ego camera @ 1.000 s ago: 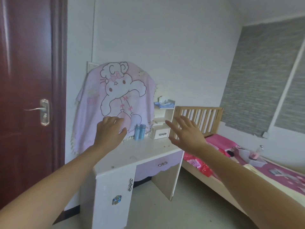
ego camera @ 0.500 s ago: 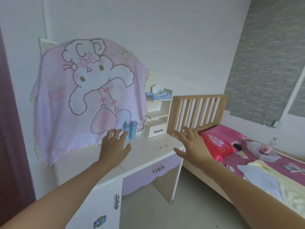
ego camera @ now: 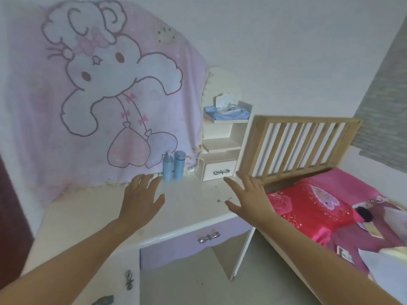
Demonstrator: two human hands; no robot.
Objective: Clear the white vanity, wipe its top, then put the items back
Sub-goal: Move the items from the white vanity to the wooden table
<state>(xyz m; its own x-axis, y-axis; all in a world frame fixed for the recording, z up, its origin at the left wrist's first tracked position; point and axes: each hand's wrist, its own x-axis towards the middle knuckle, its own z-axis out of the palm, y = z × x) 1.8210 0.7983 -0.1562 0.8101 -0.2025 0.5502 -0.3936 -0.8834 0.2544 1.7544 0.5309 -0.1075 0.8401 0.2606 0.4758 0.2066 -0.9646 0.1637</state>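
The white vanity stands against the wall, with dark crumbs on its top near the right side. Two light blue bottles stand side by side at the back of the top. A small white shelf unit sits at the back right and carries a blue tissue pack on its upper shelf. My left hand hovers over the top with fingers spread, just in front of the bottles. My right hand hovers over the right part of the top, fingers spread, holding nothing.
A pink cartoon blanket hangs over the vanity's back. A wooden bed headboard stands right beside the vanity, with a red and pink pillow and papers on the bed. The vanity has a lilac drawer below.
The view has moved closer to the vanity and turned right, so the door has left the frame. Both hands have stayed stretched out over the top, fingers spread.
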